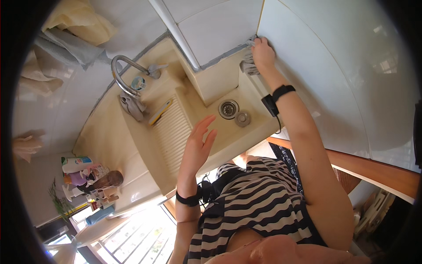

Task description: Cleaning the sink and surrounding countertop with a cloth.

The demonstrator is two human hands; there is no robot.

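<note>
At the far right corner of the cream sink (246, 136), my right hand (263, 53) is closed over a grey cloth (249, 67), pressing it where the sink's rim meets the tiled wall. Part of the cloth hangs over the rim below my fingers. My left hand (200, 143) hovers above the ridged washboard (169, 132), fingers stretched out with nothing in them. A drain (228, 108) and a round metal strainer (242, 118) beside it show in the basin. On the washboard's upper left edge lies a slim yellow-and-grey tool (160, 112) whose kind I cannot make out.
A curved chrome faucet (116, 68) rises at the back left, with another grey cloth (132, 108) near its base. A small blue-and-white round container (138, 82) stands beside it. A white pipe (173, 33) runs down the wall. Bottles (79, 165) crowd the left counter; towels (72, 44) hang above.
</note>
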